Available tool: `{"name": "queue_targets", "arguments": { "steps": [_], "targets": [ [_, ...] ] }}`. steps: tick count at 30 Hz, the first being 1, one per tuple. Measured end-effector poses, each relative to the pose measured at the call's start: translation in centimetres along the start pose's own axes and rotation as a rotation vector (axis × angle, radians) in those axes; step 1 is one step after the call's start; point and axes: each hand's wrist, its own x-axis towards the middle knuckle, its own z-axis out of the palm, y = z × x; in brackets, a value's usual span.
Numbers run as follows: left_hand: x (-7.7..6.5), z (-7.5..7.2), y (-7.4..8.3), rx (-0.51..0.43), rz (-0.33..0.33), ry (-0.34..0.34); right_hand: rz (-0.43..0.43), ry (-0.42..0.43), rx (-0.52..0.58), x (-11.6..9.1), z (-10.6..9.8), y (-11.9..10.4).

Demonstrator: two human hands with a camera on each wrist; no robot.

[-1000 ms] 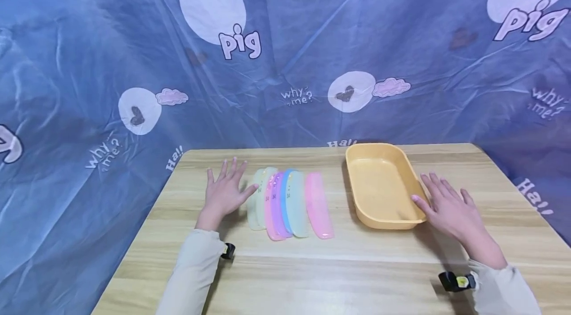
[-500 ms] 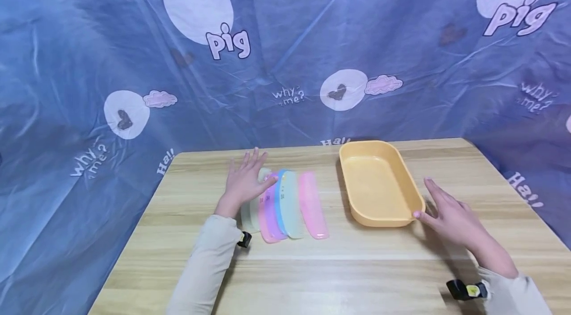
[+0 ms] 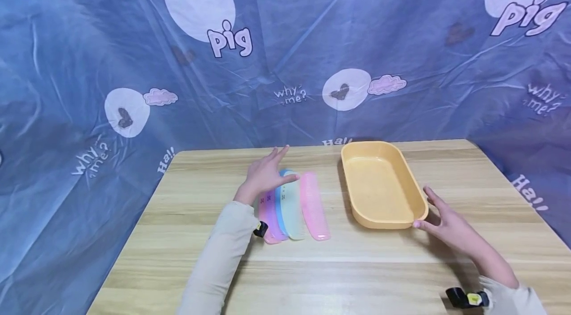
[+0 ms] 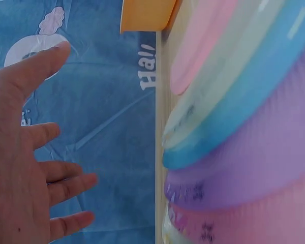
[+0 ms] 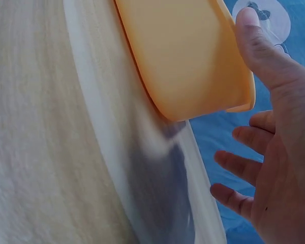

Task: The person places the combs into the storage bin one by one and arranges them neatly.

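In the head view my left hand (image 3: pixel 263 176) is held over the left part of a row of translucent combs, thumb and fingers spread. It holds nothing and hides the far ends of some combs. A pink comb (image 3: pixel 315 206) lies apart on the right. Left of it a pale green comb (image 3: pixel 293 213), a blue comb (image 4: pixel 234 124), a purple comb (image 4: pixel 249 168) and another pink comb (image 4: pixel 264 218) overlap. My right hand (image 3: pixel 452 231) is at the near right corner of a yellow tray (image 3: pixel 349 183), thumb by its rim, fingers extended; contact is unclear.
The wooden table (image 3: pixel 321 280) carries the combs and tray. A blue patterned cloth (image 3: pixel 250 102) hangs behind it and along both sides. Each wrist wears a small black camera, one seen by the left sleeve (image 3: pixel 223 245).
My left hand has moved right, from beside the combs to above them. The right hand has slid slightly nearer along the tray's side to its corner, its fingers closer together.
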Motion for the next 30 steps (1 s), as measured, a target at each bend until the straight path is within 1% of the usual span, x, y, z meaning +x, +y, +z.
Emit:
{"name": "queue_targets", "arguments": {
  "steps": [1, 3, 5, 10, 16, 19, 21, 25, 30],
  "targets": [
    [0.3, 0.1, 0.1, -0.007, -0.004, -0.011, -0.006, -0.001, 0.033, -0.1, 0.1, 0.0],
    [0.7, 0.4, 0.3, -0.032, -0.012, -0.032, -0.014, 0.003, 0.057, -0.2, 0.3, 0.0],
    [1.1, 0.7, 0.4, -0.051, -0.017, -0.047, -0.019, 0.013, 0.052, -0.3, 0.5, -0.1],
    [1.8, 1.3, 0.6, -0.134, -0.026, -0.083, -0.031, 0.018, 0.033, -0.1, 0.8, -0.3],
    [3.2, 1.8, 1.0, -0.234, -0.005, -0.187, -0.001, -0.006, 0.074, 0.0, 1.0, -0.2],
    [3.9, 2.0, 1.2, -0.266, 0.001, -0.215, -0.001, -0.006, 0.101, -0.1, 1.1, -0.2],
    [4.2, 2.0, 1.2, -0.29, 0.005, -0.221, 0.002, -0.004, 0.114, 0.0, 1.2, -0.2],
    [4.6, 2.4, 1.3, -0.301, 0.026, -0.232, 0.015, -0.009, 0.13, 0.0, 1.5, -0.2],
    [5.0, 3.0, 1.2, -0.273, 0.043, -0.246, 0.018, 0.003, 0.144, 0.1, 1.8, -0.2]
  ]
}}
